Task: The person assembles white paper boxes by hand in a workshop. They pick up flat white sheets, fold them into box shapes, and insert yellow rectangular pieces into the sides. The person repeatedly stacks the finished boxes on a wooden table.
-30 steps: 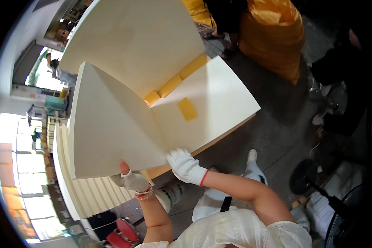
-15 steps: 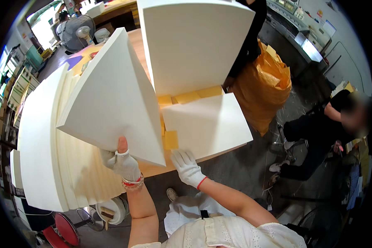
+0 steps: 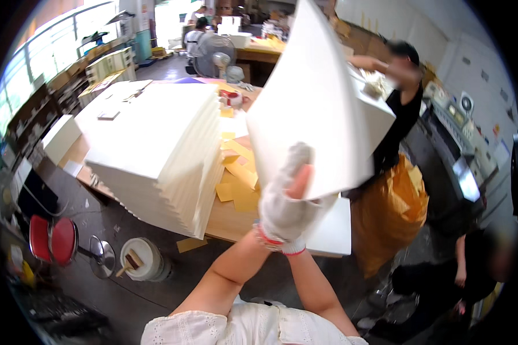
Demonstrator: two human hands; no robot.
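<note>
The white sheet (image 3: 313,103) has risen; your gloved left hand (image 3: 282,201) pinches its near edge, steadying it; right hand's grip is hidden.

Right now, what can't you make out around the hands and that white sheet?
Head view only:
- The hands: only one gloved hand is plainly visible, at the lower edge of the large white sheet; I cannot tell whether it is left or right, or where the other hand is.
- Grip: the fingers behind the sheet are hidden.
- Table: covered by the white sheet stack and yellow paper scraps.
- The sheet hides part of the co-worker, who is also blurred.
</note>
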